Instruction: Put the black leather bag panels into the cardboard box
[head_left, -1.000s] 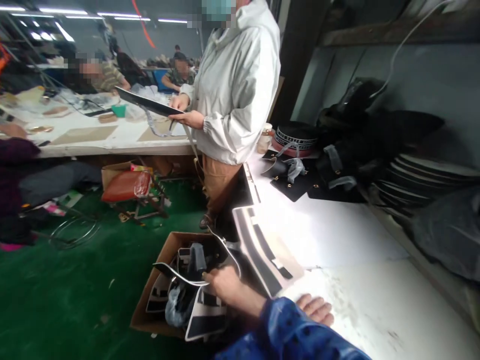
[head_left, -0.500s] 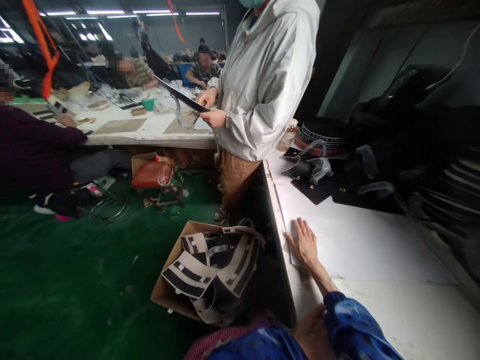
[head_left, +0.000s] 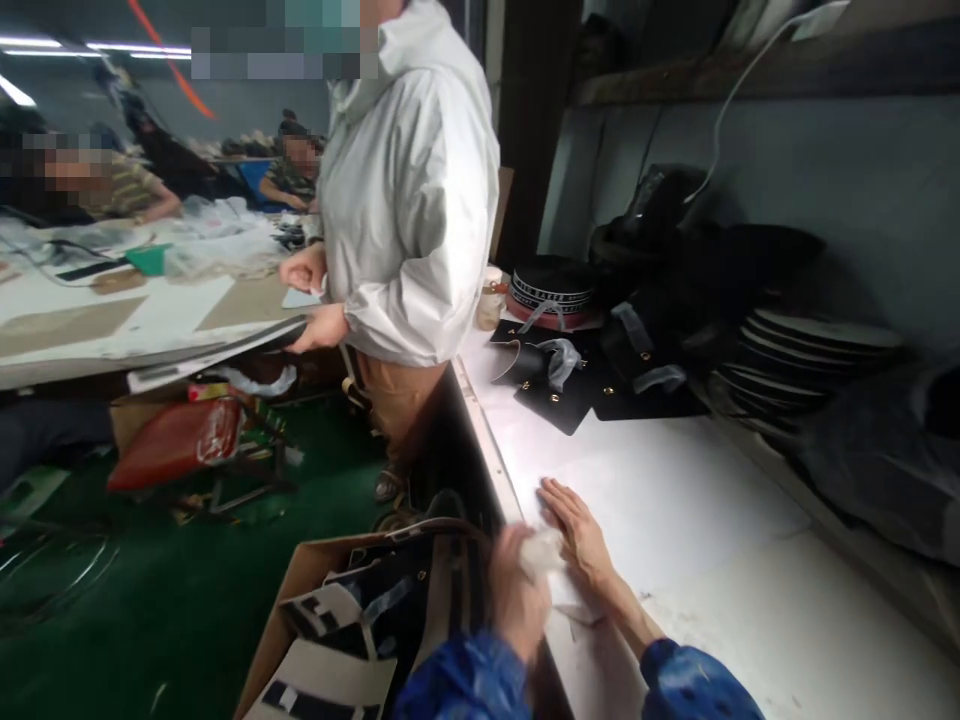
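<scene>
the right hand (head_left: 579,535) lies flat, fingers spread and gripping nothing, on the white table (head_left: 720,560), as if pinning a pale sheet near the edge. just left of it the blurred left hand (head_left: 517,595) is closed on a small white wad (head_left: 541,552), apparently for wiping. below the left hand sits a cardboard box (head_left: 300,590) of black-and-cream pieces. beyond, a person in a white jacket (head_left: 409,190) stands at the table's corner.

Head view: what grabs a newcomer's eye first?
The bright white table on the right, with the right hand lying flat on it and the blurred left hand at its edge. Close behind stands a person in a pale jacket; below left sits a cardboard box of black-and-cream pieces.
</scene>
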